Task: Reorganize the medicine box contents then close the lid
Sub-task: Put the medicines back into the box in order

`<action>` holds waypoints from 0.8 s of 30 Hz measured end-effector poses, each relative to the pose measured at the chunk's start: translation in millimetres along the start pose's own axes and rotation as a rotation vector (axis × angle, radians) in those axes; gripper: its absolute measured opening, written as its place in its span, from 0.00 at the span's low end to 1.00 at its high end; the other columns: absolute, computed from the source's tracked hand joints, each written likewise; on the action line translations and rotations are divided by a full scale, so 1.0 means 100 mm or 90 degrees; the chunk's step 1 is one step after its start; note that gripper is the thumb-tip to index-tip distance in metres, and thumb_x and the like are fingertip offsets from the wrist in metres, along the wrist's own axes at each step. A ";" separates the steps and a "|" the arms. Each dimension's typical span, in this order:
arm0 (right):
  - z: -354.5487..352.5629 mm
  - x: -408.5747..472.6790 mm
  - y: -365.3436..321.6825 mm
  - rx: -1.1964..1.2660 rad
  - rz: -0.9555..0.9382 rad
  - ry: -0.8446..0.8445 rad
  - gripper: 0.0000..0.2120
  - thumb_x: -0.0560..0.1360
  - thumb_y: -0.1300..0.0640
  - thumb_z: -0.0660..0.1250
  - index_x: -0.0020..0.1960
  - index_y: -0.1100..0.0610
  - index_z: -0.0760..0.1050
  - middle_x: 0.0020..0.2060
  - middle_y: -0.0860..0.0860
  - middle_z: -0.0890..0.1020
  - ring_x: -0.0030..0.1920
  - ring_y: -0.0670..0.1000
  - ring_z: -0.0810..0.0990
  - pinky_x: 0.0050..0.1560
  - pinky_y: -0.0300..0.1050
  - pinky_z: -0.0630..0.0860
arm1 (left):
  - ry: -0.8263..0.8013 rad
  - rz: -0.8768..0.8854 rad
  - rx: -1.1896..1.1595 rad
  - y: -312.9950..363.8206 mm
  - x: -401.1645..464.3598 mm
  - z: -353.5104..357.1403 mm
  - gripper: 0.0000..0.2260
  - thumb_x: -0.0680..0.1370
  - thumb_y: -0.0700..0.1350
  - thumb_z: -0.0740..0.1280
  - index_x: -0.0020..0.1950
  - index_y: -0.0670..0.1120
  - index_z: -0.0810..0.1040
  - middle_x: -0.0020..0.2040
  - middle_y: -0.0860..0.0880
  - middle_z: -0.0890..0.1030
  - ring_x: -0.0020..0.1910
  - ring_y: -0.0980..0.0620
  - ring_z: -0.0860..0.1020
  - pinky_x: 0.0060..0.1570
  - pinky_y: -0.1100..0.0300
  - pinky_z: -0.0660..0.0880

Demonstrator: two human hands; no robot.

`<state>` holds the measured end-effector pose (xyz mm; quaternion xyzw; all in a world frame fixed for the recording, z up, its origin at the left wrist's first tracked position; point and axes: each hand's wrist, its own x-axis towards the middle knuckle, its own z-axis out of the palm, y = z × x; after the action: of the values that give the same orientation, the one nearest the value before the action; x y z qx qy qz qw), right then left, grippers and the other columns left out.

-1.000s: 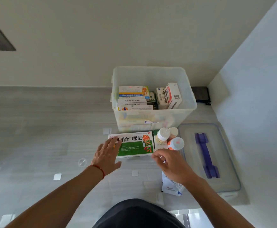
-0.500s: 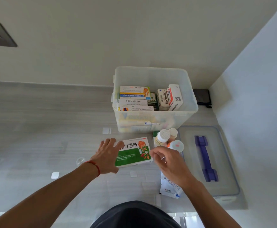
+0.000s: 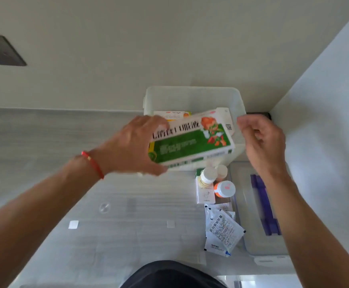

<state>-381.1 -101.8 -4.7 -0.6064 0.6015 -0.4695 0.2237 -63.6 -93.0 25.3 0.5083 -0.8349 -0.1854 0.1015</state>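
My left hand [image 3: 132, 146] grips the left end of a green and white medicine carton [image 3: 192, 142] and holds it tilted over the translucent medicine box [image 3: 190, 96]. Other cartons [image 3: 172, 114] show inside the box behind it. My right hand [image 3: 260, 140] hovers beside the carton's right end with fingers loosely curled, holding nothing. On the table below stand a white-capped bottle [image 3: 207, 175], an orange bottle [image 3: 224, 189], a third bottle [image 3: 221, 170] and a small white carton [image 3: 205, 194]. Several sachets [image 3: 223, 231] lie nearer me. The lid [image 3: 250, 204] with a purple handle [image 3: 262, 206] lies flat at the right.
The box stands against the back wall in the right corner, with a white side wall [image 3: 325, 100] close by. A dark object [image 3: 262, 115] sits behind the box. A dark wall plate [image 3: 3, 49] is at upper left. Small white tape squares [image 3: 73, 224] mark the grey table.
My left hand has picked the green carton up off the table and carried it up over the box. My right hand has risen from the bottles to beside the carton.
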 end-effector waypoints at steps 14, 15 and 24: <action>0.43 0.47 0.62 -0.118 0.021 0.077 0.08 0.81 0.61 0.64 0.47 0.56 0.81 0.42 0.48 0.84 0.44 0.47 0.79 0.47 0.41 0.72 | -0.189 -0.108 0.169 -0.44 1.84 0.47 0.43 0.61 0.54 0.82 0.71 0.50 0.67 0.61 0.45 0.71 0.61 0.44 0.70 0.60 0.48 0.74; 0.44 0.46 0.62 -0.125 0.012 0.078 0.08 0.80 0.62 0.63 0.47 0.57 0.81 0.42 0.48 0.84 0.43 0.48 0.79 0.47 0.41 0.73 | -0.186 -0.105 0.149 -0.46 1.86 0.53 0.43 0.62 0.54 0.82 0.72 0.50 0.67 0.62 0.45 0.71 0.63 0.44 0.69 0.61 0.47 0.73; 0.46 0.44 0.60 -0.141 -0.022 0.091 0.09 0.79 0.62 0.62 0.45 0.58 0.80 0.40 0.49 0.83 0.40 0.49 0.78 0.43 0.38 0.71 | -0.119 -0.137 0.133 -0.62 1.73 0.89 0.40 0.66 0.57 0.77 0.76 0.56 0.65 0.72 0.45 0.66 0.73 0.42 0.60 0.71 0.41 0.66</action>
<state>-381.3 -167.2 -62.7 -0.6028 0.6536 -0.4457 0.1040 -125.3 -253.4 -84.5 0.5833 -0.7960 -0.1538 -0.0502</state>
